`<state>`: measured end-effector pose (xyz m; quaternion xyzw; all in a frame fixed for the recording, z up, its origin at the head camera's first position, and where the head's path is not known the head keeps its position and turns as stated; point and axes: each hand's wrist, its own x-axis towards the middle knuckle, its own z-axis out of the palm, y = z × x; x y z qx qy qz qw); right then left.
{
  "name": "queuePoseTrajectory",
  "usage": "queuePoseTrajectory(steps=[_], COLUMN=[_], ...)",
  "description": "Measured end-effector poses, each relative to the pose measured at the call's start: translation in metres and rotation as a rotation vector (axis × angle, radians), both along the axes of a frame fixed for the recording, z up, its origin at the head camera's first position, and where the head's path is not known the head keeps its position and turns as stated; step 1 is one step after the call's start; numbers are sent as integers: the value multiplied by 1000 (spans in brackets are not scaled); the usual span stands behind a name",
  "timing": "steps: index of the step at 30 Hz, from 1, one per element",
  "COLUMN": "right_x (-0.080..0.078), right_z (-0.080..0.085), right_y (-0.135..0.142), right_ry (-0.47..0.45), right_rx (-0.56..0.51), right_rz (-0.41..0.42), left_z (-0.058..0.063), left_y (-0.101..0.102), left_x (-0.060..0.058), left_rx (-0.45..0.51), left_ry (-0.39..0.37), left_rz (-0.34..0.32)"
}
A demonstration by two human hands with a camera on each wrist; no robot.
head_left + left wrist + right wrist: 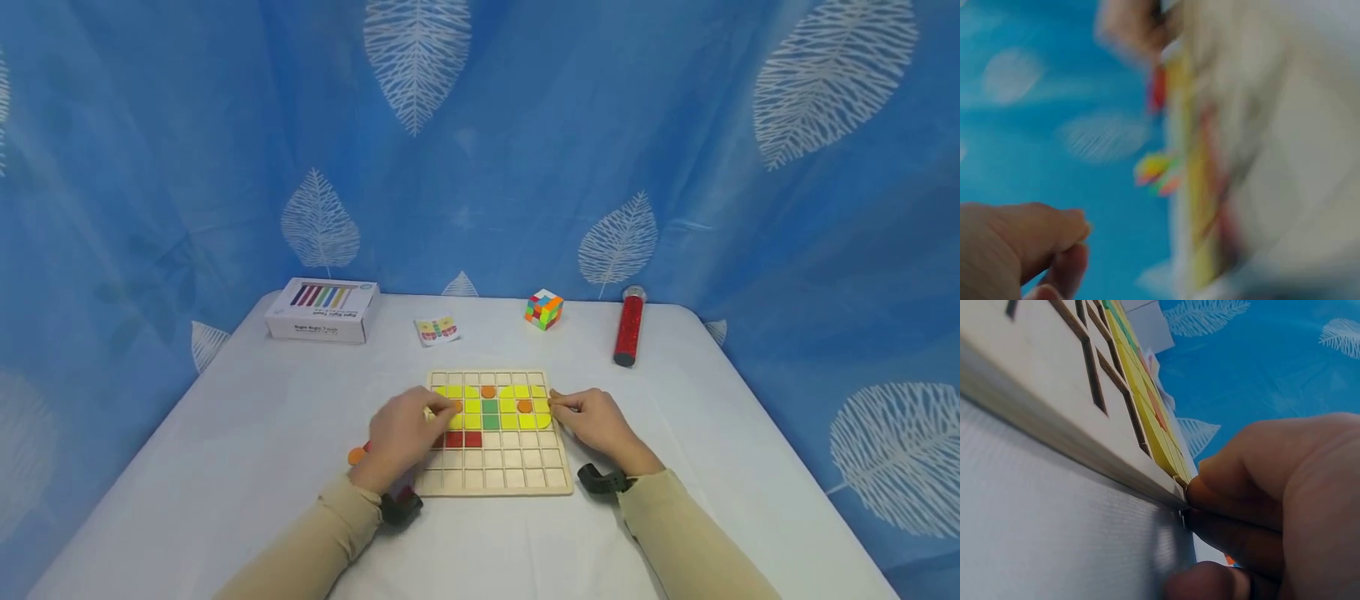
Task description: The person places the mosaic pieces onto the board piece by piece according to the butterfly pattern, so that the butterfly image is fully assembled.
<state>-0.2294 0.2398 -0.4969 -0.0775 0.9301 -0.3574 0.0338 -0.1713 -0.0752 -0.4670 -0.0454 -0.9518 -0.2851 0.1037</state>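
A wooden grid board point(525, 481) lies on the table with yellow, green, orange and red flat pieces in its cells. My left hand point(405, 429) is over the board's left side, fingertips close together beside an orange round piece point(457, 406). Blur in the left wrist view leaves unclear whether those fingers point(1063, 234) hold anything. At the right edge of the board, my right hand point(598, 421) pinches the rim between thumb and fingers, seen close in the right wrist view. Red square pieces point(472, 439) line a row below the yellow ones. Another orange round piece point(356, 456) lies left of the board.
Behind the board lies a small picture card point(437, 331) with a colored pattern. A white box point(318, 321) stands at the back left. A puzzle cube point(543, 309) and a red glittery microphone-like stick point(630, 327) are at the back right.
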Motion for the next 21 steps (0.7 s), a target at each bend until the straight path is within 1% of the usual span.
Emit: queuePoseTrajectory(steps=[2, 3, 4, 6, 7, 8, 11, 14, 16, 18, 21], right_x=[0, 1, 1, 2, 3, 3, 4, 4, 3, 2, 1], right_z=[1, 1, 1, 1, 1, 0, -1, -1, -1, -2, -1], right_y=[0, -1, 0, 0, 0, 1, 2, 2, 2, 1, 0], right_ry=[4, 6, 8, 10, 11, 14, 8, 12, 14, 16, 13], right_rx=[-4, -6, -7, -13, -12, -11, -9, -11, -10, -6, 4], right_rz=[8, 12, 15, 20, 20, 21, 11, 14, 15, 15, 14], left_z=[12, 16, 19, 21, 21, 20, 14, 6, 2, 0, -2], left_y=[-21, -33, -45, -65, -74, -80, -91, -92, -90, -89, -87], left_x=[-2, -4, -4, -6, -7, -8, -12, -15, -15, -16, -15], left_rx=[68, 96, 123, 142, 141, 137, 108, 50, 12, -8, 1], left_ry=[34, 43, 37, -17, -58, -100, -214, -305, -356, -393, -428], left_rz=[107, 151, 188, 222, 219, 203, 132, 66, 34, 13, 7])
